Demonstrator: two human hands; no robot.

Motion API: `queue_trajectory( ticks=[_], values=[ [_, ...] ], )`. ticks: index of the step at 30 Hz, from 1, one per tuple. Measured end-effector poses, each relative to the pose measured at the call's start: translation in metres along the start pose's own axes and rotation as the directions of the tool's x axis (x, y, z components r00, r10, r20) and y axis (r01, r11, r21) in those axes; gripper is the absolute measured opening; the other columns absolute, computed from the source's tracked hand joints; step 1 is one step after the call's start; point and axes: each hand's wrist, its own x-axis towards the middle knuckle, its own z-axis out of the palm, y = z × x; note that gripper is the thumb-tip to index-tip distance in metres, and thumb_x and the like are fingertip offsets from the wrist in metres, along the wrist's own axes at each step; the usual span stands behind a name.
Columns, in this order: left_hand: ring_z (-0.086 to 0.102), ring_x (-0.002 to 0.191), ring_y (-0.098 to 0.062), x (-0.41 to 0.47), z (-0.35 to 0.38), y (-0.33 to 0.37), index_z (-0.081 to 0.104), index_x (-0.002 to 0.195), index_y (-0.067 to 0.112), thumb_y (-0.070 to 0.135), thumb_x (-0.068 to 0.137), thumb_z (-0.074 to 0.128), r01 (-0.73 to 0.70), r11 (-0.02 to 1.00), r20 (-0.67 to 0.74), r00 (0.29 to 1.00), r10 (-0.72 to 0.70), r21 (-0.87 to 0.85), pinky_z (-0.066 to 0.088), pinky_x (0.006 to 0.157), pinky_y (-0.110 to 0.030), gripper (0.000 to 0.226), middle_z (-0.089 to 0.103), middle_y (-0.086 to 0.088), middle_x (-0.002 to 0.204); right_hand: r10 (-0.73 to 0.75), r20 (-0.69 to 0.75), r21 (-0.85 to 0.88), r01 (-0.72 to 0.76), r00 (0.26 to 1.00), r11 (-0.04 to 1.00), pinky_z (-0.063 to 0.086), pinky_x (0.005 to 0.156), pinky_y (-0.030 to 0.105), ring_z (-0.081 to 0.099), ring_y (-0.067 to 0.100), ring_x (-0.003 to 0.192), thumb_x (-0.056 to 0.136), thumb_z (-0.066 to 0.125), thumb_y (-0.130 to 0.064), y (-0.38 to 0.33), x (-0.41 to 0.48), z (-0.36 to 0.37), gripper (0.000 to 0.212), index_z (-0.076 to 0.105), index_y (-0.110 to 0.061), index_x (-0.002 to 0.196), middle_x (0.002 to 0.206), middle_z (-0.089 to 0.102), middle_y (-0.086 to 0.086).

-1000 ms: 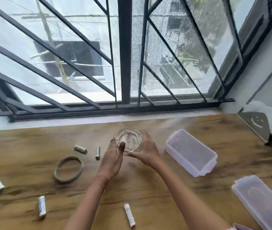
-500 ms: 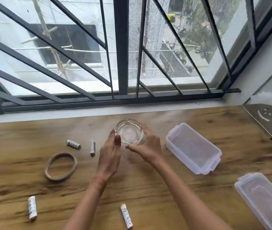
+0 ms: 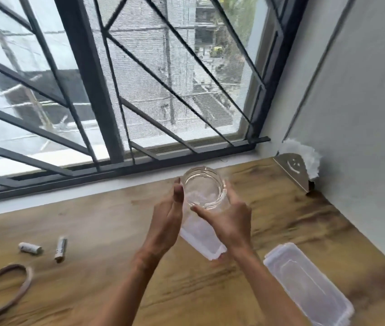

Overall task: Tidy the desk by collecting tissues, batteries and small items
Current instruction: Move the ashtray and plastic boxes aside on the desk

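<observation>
Centre of frame: round clear glass dish (image 3: 202,187), thick notched rim, over far end of clear plastic box (image 3: 201,238). Clasped on its right by curled right hand (image 3: 230,223); pressed on its left by straight-fingered left hand (image 3: 167,222). Lower left on wooden desk (image 3: 97,231): two white batteries (image 3: 29,248).

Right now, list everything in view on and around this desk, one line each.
glass ashtray: one, clear, held between both hands
plastic tub: one, clear, on the desk under the hands
second tub: one, clear, near right
batteries: two, white, lying at left
ring: one, pale brown, near left
tissue holder: one, metal, far right corner
tissues: white wad, behind the holder
desk: one, brown wood
window grille: dark bars, behind the desk
left hand: fingers straight against the ashtray's left side
right hand: thumb and fingers curled round the ashtray
</observation>
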Motion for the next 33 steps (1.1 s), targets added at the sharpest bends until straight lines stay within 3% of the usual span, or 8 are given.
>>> queue_trajectory(
  ticks=[3, 6, 11, 14, 17, 22, 26, 33],
  values=[
    [0.040, 0.124, 0.004, 0.019, 0.052, 0.011, 0.044, 0.126, 0.043, 0.091, 0.063, 0.016, 0.041, 0.997, 0.085, 0.996, -0.035, -0.067, 0.026, 0.096, -0.006, 0.084, 0.044, 0.021, 0.128, 0.022, -0.084, -0.041, -0.025, 0.996, 0.999, 0.046, 0.090, 0.019, 0.060, 0.011, 0.107, 0.047, 0.089, -0.043, 0.029, 0.018, -0.036, 0.097, 0.049, -0.021, 0.132, 0.117, 0.065, -0.002],
    [0.053, 0.089, 0.019, 0.041, 0.108, 0.016, 0.058, 0.086, 0.064, 0.093, 0.060, 0.012, 0.050, 0.998, 0.158, 0.987, -0.043, -0.040, 0.034, 0.079, -0.003, 0.060, 0.061, 0.027, 0.094, 0.047, -0.157, -0.052, -0.056, 0.986, 0.997, 0.049, 0.088, 0.023, 0.061, 0.009, 0.104, 0.045, 0.089, -0.042, 0.062, 0.036, -0.070, 0.094, 0.050, -0.026, 0.129, 0.115, 0.066, -0.006],
    [0.048, 0.115, 0.000, 0.075, 0.185, 0.005, 0.058, 0.119, 0.036, 0.092, 0.061, 0.011, 0.111, 0.991, 0.262, 0.961, -0.088, -0.073, 0.032, 0.088, -0.005, 0.093, 0.054, 0.014, 0.125, 0.147, -0.183, -0.090, -0.165, 0.972, 0.982, 0.047, 0.093, 0.027, 0.056, 0.014, 0.112, 0.044, 0.087, -0.048, 0.125, 0.071, -0.099, 0.100, 0.047, -0.023, 0.132, 0.123, 0.061, -0.003],
    [0.039, 0.127, -0.002, 0.090, 0.216, -0.002, 0.047, 0.122, 0.041, 0.071, 0.081, 0.013, 0.180, 0.981, 0.275, 0.949, -0.153, -0.077, 0.027, 0.098, -0.009, 0.061, 0.044, 0.018, 0.131, 0.180, -0.168, -0.118, -0.201, 0.969, 0.972, 0.044, 0.098, 0.030, 0.053, 0.015, 0.119, 0.043, 0.084, -0.054, 0.155, 0.087, -0.103, 0.107, 0.044, -0.017, 0.136, 0.130, 0.058, 0.001],
    [0.043, 0.114, 0.006, 0.105, 0.237, -0.010, 0.048, 0.109, 0.047, 0.053, 0.090, 0.015, 0.229, 0.970, 0.266, 0.943, -0.200, -0.086, 0.031, 0.079, 0.006, 0.038, 0.048, 0.023, 0.117, 0.201, -0.142, -0.118, -0.218, 0.969, 0.969, 0.032, 0.106, 0.019, 0.046, 0.016, 0.126, 0.050, 0.085, -0.047, 0.178, 0.100, -0.101, 0.106, 0.040, -0.010, 0.139, 0.136, 0.052, 0.004],
    [0.053, 0.074, 0.025, 0.127, 0.255, -0.029, 0.062, 0.092, 0.041, 0.058, 0.088, 0.017, 0.273, 0.960, 0.264, 0.932, -0.248, -0.062, 0.036, 0.065, 0.004, 0.048, 0.061, 0.021, 0.093, 0.242, -0.114, -0.092, -0.253, 0.964, 0.963, 0.023, 0.107, 0.016, 0.039, 0.017, 0.132, 0.054, 0.087, -0.035, 0.202, 0.117, -0.091, 0.103, 0.038, -0.005, 0.140, 0.142, 0.045, 0.008],
    [0.060, 0.096, 0.005, 0.140, 0.262, -0.052, 0.068, 0.099, 0.029, 0.082, 0.074, 0.017, 0.287, 0.957, 0.235, 0.934, -0.271, -0.038, 0.043, 0.083, -0.013, 0.077, 0.069, 0.010, 0.103, 0.256, -0.121, -0.080, -0.266, 0.959, 0.961, 0.019, 0.105, 0.014, 0.041, 0.021, 0.132, 0.055, 0.087, -0.030, 0.211, 0.125, -0.087, 0.100, 0.039, -0.001, 0.138, 0.141, 0.045, 0.012],
    [0.048, 0.098, 0.018, 0.149, 0.273, -0.058, 0.057, 0.115, 0.032, 0.046, 0.095, 0.016, 0.308, 0.951, 0.189, 0.935, -0.300, -0.013, 0.031, 0.072, 0.008, 0.048, 0.053, 0.020, 0.113, 0.246, -0.139, -0.111, -0.262, 0.959, 0.959, 0.024, 0.105, 0.018, 0.042, 0.022, 0.131, 0.058, 0.086, -0.030, 0.221, 0.131, -0.084, 0.097, 0.040, -0.004, 0.138, 0.142, 0.044, 0.011]
  ],
)
